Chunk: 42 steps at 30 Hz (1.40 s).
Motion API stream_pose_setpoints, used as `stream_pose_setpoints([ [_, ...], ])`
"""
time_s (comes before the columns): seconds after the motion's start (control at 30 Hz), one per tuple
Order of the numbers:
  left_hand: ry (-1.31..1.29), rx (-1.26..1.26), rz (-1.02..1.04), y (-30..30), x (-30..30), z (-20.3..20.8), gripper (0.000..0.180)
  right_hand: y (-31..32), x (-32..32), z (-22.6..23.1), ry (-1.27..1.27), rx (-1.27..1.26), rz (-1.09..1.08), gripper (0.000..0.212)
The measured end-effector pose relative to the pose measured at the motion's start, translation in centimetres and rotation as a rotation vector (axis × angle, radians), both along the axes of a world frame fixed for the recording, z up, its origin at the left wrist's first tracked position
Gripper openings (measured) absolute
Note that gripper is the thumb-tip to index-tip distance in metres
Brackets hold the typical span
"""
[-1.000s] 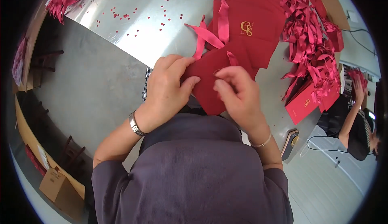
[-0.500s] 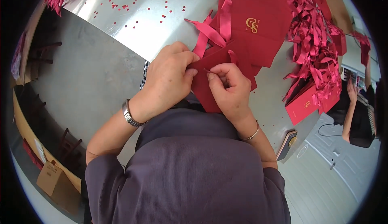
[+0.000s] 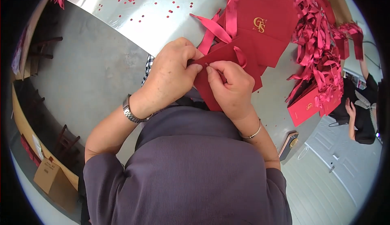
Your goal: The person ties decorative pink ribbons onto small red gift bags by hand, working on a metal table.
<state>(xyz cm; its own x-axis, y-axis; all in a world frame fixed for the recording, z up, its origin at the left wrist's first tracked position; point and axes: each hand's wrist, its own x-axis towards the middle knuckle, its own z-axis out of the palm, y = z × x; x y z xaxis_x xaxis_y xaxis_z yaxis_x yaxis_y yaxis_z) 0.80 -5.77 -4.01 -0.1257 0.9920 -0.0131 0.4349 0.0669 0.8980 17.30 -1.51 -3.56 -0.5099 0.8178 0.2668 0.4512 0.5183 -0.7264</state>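
A dark red paper bag (image 3: 209, 95) is held between my hands, close in front of my body. My left hand (image 3: 172, 70) is closed on its upper left edge, thumb on the near face. Thumb and forefinger of my right hand (image 3: 233, 87) pinch the tip of a ribbon (image 3: 206, 64) at the bag's face. A pink-red ribbon loop (image 3: 240, 57) stands up from the bag behind my right hand. Just beyond lie loose ribbon strips (image 3: 215, 28) and a stack of flat red bags (image 3: 274, 16) with gold lettering.
Small red paper dots are scattered over the shiny table (image 3: 142, 32). On the right, a heap of ribbons (image 3: 315, 42) lies over more red bags (image 3: 302, 112). A phone (image 3: 288, 144) sits by the near edge. Another person (image 3: 359, 115) is at far right; a cardboard box (image 3: 48, 178) stands lower left.
The bag has tilted slightly, and its ribbon loop shows more. My right fingers have shifted a little up and left. At right, the other person's arms have moved.
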Motion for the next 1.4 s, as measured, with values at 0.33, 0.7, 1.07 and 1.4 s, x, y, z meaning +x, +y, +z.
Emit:
stream_pose_setpoints([
  [0.33, 0.096, 0.130, -0.019, 0.8, -1.2, -0.2, 0.012, 1.5, -2.4, 1.7, -0.540, 0.384, 0.273, 0.014],
  [0.7, 0.057, 0.166, -0.042, -0.1, -0.2, -1.5, 0.005, 0.6, -1.7, 0.5, -0.532, 0.450, 0.255, 0.011],
  [1.07, 0.097, 0.173, -0.088, 1.3, -0.9, -1.1, 0.003, 1.9, -2.3, 1.5, -0.460, 0.515, 0.246, 0.011],
  [1.4, 0.053, 0.043, -0.065, 1.6, -1.1, -0.2, 0.003, 3.2, -1.8, 0.5, -0.520, 0.756, 0.468, 0.010],
])
